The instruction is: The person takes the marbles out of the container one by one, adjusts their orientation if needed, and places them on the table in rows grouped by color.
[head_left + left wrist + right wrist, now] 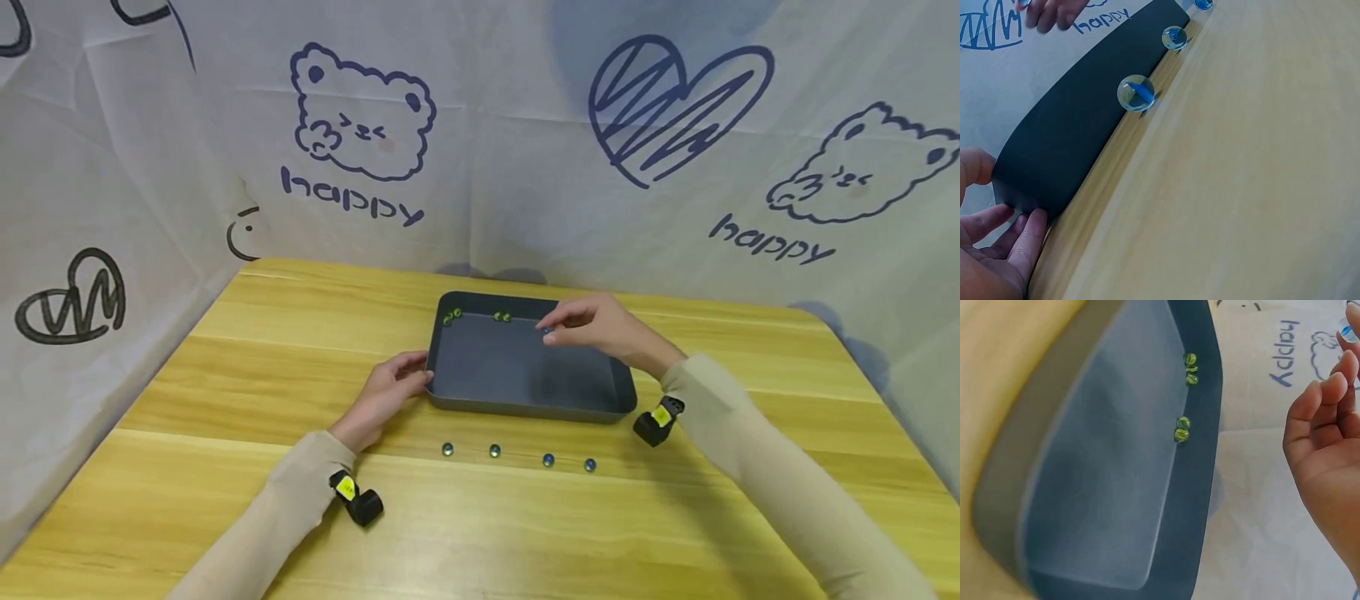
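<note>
Tray exterior from left wrist, green marbles from right

The desk is softly lit; a diffuse shadow is cast beside the right sleeve. In the right-wrist view, the tray is blurred along its near wall.

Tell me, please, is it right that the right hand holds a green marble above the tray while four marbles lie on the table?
Not quite: the marble that the right hand holds is clear with blue inside, not green, as the right wrist view shows.
</note>
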The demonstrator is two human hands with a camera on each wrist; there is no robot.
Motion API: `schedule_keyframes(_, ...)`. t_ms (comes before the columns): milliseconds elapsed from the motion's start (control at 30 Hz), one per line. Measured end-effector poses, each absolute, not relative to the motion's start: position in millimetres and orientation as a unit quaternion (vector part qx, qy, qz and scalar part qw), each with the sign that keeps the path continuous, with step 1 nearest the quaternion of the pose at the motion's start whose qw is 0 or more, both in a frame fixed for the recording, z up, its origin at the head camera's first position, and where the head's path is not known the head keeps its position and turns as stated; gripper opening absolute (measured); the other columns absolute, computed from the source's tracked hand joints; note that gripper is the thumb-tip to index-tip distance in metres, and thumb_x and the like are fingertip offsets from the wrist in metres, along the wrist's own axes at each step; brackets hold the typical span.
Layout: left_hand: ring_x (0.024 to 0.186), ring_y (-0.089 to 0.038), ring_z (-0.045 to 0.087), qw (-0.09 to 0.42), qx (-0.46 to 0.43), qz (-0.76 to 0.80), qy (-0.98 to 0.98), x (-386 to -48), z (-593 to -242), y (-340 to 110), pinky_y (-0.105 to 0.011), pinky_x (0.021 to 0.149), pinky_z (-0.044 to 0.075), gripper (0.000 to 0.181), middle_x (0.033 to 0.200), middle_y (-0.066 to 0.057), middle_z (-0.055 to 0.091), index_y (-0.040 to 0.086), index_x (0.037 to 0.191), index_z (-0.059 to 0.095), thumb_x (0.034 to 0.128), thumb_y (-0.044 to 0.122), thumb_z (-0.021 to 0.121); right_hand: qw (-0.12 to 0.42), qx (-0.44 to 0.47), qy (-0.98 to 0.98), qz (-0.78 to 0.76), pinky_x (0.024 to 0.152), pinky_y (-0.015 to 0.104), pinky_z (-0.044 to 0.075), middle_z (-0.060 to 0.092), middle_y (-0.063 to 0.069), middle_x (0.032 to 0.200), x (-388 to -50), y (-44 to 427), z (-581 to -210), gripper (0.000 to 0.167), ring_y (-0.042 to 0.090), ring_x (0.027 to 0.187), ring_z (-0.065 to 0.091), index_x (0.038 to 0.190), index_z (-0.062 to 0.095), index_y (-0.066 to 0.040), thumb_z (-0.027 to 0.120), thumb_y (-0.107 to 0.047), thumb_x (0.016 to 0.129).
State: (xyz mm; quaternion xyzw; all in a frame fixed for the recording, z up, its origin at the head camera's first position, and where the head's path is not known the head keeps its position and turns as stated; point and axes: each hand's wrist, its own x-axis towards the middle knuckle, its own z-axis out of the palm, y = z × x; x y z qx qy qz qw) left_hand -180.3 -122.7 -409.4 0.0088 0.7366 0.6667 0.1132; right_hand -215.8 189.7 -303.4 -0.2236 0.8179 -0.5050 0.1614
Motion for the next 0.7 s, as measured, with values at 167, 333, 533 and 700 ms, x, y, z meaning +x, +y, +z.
schedule_keyframes(167,0.116,-0.030,0.050,0.113,0.006,0.667,0.736,-180.5,-410.2,-122.9,-0.034,0.096,0.049,0.049,0.133,-0.023,0.049,-0.007,0.140,0.042,0.0950,0.007,0.055,0.149,-0.254,0.810,-0.507,0.067,0.028,0.046,0.061,0.011,0.091,-196.1,204.2,-299.8,0.024,0.021,0.077,0.050,0.109,0.071,0.003,0.070,-0.010,0.089)
schedule_keyframes(333,0.116,-0.030,0.050,0.111,0.014,0.665,0.738,-181.3,-407.9,-125.9,-0.035,0.096,0.049,0.048,0.133,-0.023,0.049,-0.006,0.140,0.042,0.0954,0.007,0.054,0.131,-0.316,0.781,-0.523,0.057,0.029,0.038,0.061,0.008,0.084,-179.2,222.7,-305.5,0.019,0.021,0.069,0.042,0.106,0.074,-0.003,0.066,-0.001,0.089)
schedule_keyframes(533,0.119,-0.031,0.049,0.109,0.032,0.666,0.737,-184.5,-406.0,-122.3,-0.037,0.098,0.048,0.049,0.136,-0.024,0.048,-0.007,0.140,0.042,0.0952,0.008,0.055,0.120,-0.322,0.766,-0.544,0.053,0.029,0.040,0.060,0.004,0.086,-156.2,253.6,-324.2,0.024,0.018,0.067,0.043,0.106,0.075,-0.008,0.065,0.005,0.088)
schedule_keyframes(700,0.118,-0.030,0.050,0.104,0.013,0.662,0.742,-180.5,-407.5,-122.2,-0.035,0.097,0.049,0.049,0.134,-0.023,0.050,-0.006,0.139,0.044,0.0945,0.008,0.056,0.131,-0.338,0.743,-0.562,0.051,0.031,0.040,0.062,0.006,0.089,-144.4,270.6,-335.0,0.022,0.019,0.066,0.042,0.108,0.072,0.003,0.063,0.009,0.088)
